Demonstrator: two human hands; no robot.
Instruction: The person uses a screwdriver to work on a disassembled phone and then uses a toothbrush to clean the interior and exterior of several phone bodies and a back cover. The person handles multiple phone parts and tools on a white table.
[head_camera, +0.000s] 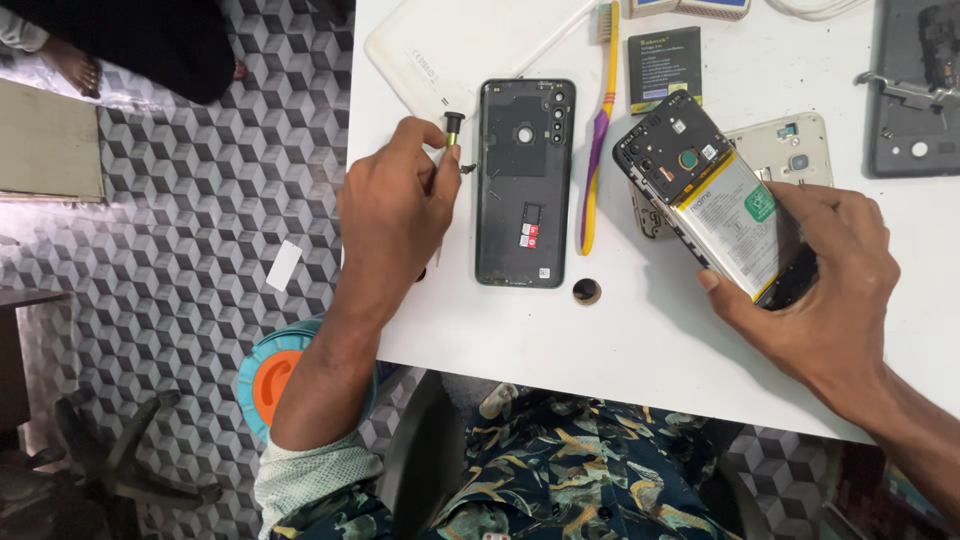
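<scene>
The right hand (820, 290) has its grip wrapped around an opened phone (715, 195), back cover off and battery showing, lifted off the white worktop (620, 340). The left hand (395, 215) pinches a small screwdriver (452, 135), tip down, just beside a dark back cover (525, 185) lying flat. Between the two grips lies a yellow and purple toothbrush (598, 130).

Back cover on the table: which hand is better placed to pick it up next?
Probably left. The left hand, holding a small screwdriver, is right beside the dark back cover. The right hand is occupied gripping the opened phone.
</scene>
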